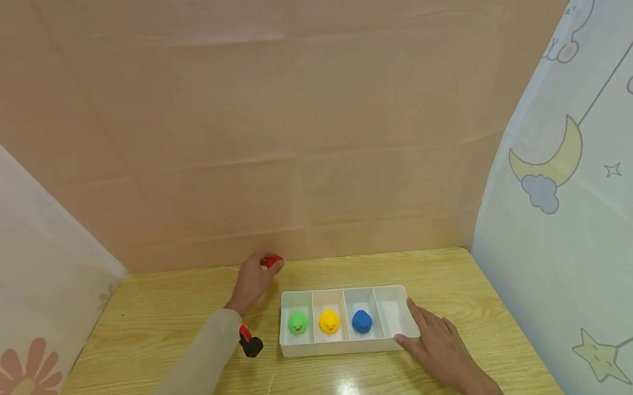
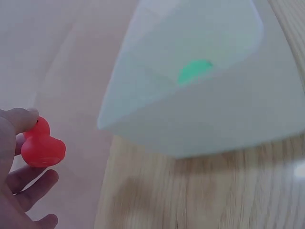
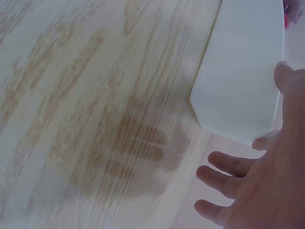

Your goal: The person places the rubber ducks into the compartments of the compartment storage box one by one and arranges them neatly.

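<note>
My left hand (image 1: 253, 283) pinches a small red rubber duck (image 2: 44, 150) between thumb and fingers, beyond the back left corner of a white divided tray (image 1: 342, 347). In the tray, from left to right, sit a green duck (image 1: 298, 322), a yellow duck (image 1: 329, 321) and a blue duck (image 1: 361, 321), one per compartment; the rightmost compartment holds nothing. At the tray's right end, my right hand (image 1: 442, 344) holds the rim with thumb and index finger, while its other fingers (image 3: 224, 181) extend outside the wall.
The tray stands on a light wooden table (image 1: 191, 318). A plain tan sheet (image 1: 287, 130) rises behind the table's back edge. Printed white cloths hang as a left side wall (image 1: 10, 220) and a right side wall (image 1: 584, 248). A black and red wrist strap piece (image 1: 250, 344) sticks out by the left sleeve.
</note>
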The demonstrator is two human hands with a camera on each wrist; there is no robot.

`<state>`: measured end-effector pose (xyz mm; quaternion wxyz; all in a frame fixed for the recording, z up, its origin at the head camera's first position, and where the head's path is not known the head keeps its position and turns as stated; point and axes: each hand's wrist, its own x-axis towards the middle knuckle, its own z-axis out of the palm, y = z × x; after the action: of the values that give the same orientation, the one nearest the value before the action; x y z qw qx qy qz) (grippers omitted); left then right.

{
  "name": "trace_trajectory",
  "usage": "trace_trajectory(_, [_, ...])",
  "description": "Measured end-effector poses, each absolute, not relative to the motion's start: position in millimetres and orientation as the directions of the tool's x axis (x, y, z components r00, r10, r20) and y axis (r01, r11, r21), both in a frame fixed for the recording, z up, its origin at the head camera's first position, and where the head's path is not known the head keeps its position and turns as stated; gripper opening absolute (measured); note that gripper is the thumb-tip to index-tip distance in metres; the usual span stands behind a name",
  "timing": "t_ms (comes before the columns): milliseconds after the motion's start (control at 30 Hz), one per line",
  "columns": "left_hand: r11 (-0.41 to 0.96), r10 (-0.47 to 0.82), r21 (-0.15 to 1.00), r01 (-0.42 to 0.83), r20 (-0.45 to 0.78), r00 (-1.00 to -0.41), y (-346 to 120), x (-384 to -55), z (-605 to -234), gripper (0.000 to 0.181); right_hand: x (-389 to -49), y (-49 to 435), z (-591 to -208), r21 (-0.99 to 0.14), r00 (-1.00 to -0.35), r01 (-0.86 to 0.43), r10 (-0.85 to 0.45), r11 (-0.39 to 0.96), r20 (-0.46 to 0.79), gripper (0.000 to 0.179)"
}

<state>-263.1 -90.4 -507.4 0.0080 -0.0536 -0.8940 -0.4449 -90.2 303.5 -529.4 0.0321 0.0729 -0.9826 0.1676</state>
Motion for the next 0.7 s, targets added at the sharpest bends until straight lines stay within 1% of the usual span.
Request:
trace_trajectory(100, [0.523,0.083,0.846,0.101,0.067,-0.994,-84.1,-262.0,-503.4,0.032,-90.0,303.8,-530.1,-0.324,-0.987,-0.154,-0.131,0.933,0.092,0.081])
trace_trajectory(233, [0.443,0.076,0.891,0.096,0.069,-0.995,-75.3,-260.1,-499.1,0.033,-90.0,304.2,-530.8,-0.324,-0.987,-0.154,-0.129,0.934,0.095,0.081])
trace_trajectory(433, [0.352,0.055,0.931,0.099,0.085,-0.995,-60.3,-257.7,-495.1,0.035,-89.8,304.1,-530.4,-0.333,-0.988,-0.147,-0.125,0.931,0.085,0.082])
trace_trajectory(700, [0.209,0.001,0.973,0.098,0.100,-0.995,-40.8,-250.5,-492.0,0.031,-89.1,304.7,-530.8,-0.335,-0.990,-0.139,-0.124,0.932,0.067,0.082])
